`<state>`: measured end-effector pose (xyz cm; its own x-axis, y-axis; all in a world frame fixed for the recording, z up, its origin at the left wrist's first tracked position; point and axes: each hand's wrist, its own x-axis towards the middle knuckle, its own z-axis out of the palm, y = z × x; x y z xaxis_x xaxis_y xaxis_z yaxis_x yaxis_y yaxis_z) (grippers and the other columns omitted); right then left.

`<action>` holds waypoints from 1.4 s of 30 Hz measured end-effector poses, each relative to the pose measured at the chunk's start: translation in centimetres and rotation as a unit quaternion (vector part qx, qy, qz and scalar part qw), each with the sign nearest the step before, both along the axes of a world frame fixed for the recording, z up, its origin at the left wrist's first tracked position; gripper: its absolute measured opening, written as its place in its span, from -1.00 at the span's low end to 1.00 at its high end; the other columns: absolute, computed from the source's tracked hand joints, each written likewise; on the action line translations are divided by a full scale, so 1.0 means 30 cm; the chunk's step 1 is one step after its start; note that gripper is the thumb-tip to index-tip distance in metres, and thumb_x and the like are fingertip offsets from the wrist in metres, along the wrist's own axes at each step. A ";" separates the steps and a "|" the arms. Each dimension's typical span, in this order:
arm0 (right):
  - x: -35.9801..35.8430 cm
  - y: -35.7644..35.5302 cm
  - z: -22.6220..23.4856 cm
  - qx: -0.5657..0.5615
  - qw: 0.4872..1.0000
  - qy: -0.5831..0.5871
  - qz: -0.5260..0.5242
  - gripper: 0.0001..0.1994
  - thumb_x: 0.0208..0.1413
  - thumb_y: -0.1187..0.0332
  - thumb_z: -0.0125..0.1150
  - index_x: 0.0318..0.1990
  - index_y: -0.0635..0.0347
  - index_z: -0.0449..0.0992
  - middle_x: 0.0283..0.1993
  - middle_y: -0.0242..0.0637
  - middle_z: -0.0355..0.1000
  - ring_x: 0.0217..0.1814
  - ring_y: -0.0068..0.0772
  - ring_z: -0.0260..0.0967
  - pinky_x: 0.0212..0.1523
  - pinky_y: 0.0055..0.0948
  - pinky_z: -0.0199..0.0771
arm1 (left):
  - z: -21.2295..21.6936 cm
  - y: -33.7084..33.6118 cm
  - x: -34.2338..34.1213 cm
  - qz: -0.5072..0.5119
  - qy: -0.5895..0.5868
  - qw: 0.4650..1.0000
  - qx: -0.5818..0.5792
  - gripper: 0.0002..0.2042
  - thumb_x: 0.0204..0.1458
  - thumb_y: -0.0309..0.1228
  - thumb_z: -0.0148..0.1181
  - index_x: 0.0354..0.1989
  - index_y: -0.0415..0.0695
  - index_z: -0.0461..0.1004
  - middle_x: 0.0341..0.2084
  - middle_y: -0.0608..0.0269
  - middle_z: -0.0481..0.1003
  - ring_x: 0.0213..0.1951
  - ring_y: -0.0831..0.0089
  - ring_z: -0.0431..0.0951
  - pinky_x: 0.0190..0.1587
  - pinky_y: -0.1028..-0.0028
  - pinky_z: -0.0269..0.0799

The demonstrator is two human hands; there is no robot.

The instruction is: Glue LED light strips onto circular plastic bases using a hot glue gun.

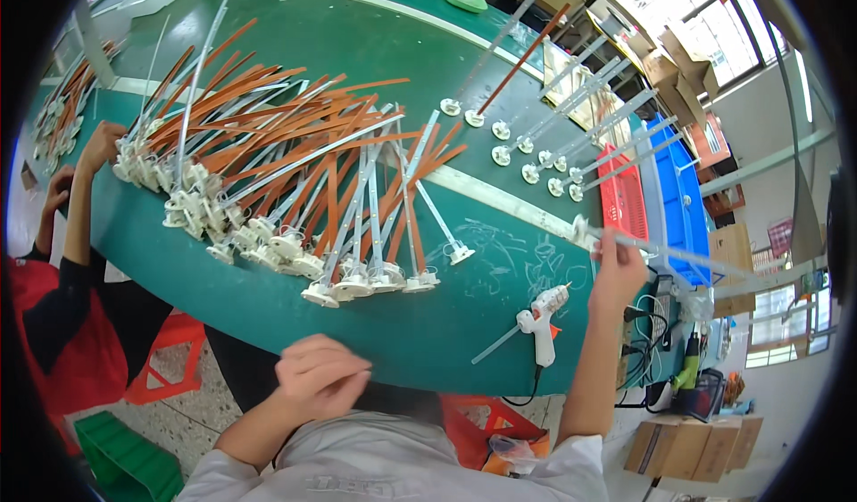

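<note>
We take the white glue gun (542, 322) lying on the green desk (268, 297) as our landmark. Up and to the right of it, our right hand (614, 270) closes its grip around a long white rod (665, 250) with a round white base, holding it just behind that base while the shaft runs out to the right over the blue crate (683, 190). Down and to the left of the gun, off the desk edge, our left hand (320, 375) hangs curled shut; we cannot tell whether anything sits inside it.

We judge the rod light and fairly stiff, though slender enough to flex or whip at its far end. The plastic looks smooth, so the thicker neck by the base is the surest place to hold it. It looks pale, thin and straight, with a flat disc foot.

Above the gun, a row of finished rods (553, 136) lies fanned out, discs toward us. Left of the gun spreads a big pile of white rods and orange strips (286, 145). Far left of it, another person's hands (98, 145) work at that pile.
</note>
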<state>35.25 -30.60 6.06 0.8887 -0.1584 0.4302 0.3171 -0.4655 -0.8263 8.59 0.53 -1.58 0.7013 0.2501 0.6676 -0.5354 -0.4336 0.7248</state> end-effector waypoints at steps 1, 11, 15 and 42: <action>0.085 -0.041 -0.026 0.017 1.000 0.018 -0.012 -0.82 0.24 0.40 0.30 -0.17 0.38 0.61 -0.40 -0.29 0.57 -0.44 -0.59 0.48 -0.40 -0.58 0.46 | -0.013 0.033 -0.016 0.027 -0.015 0.998 0.048 -0.87 -0.21 -0.67 0.33 -0.45 -0.20 0.59 -0.59 0.26 0.56 -0.60 0.34 0.55 -0.46 0.42 0.49; 0.469 -0.174 -0.284 -0.210 0.973 -0.004 -0.095 -0.80 0.12 0.31 0.40 -0.24 0.28 0.69 -0.38 -0.20 0.66 -0.40 -0.43 0.62 -0.28 -0.43 0.54 | -0.067 0.105 0.008 0.154 0.027 0.970 0.184 -0.86 -0.19 -0.64 0.33 -0.41 -0.25 0.53 -0.58 0.17 0.51 -0.58 0.26 0.51 -0.48 0.38 0.40; 0.468 -0.166 -0.296 -0.216 0.971 0.005 -0.103 -0.81 0.11 0.32 0.39 -0.24 0.27 0.69 -0.36 -0.18 0.66 -0.35 -0.36 0.64 -0.25 -0.42 0.54 | -0.071 0.107 0.008 0.160 0.034 0.969 0.186 -0.85 -0.19 -0.64 0.33 -0.41 -0.25 0.53 -0.61 0.19 0.48 -0.61 0.27 0.47 -0.51 0.38 0.35; -0.091 0.459 0.003 -0.174 0.946 0.129 0.242 -0.82 0.12 0.35 0.38 -0.33 0.33 0.63 -0.49 -0.33 0.56 -0.41 -0.62 0.49 -0.35 -0.59 0.45 | -0.090 0.102 -0.025 0.209 0.035 0.960 0.182 -0.86 -0.16 -0.48 0.43 -0.54 -0.12 0.53 -0.69 0.23 0.45 -0.64 0.25 0.48 -0.57 0.31 0.36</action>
<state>32.51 -16.83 6.15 0.9033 0.4056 0.1398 0.3712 -0.5755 -0.7287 7.85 3.61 -4.28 0.6359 0.2786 0.7198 -0.2151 -0.8316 0.5120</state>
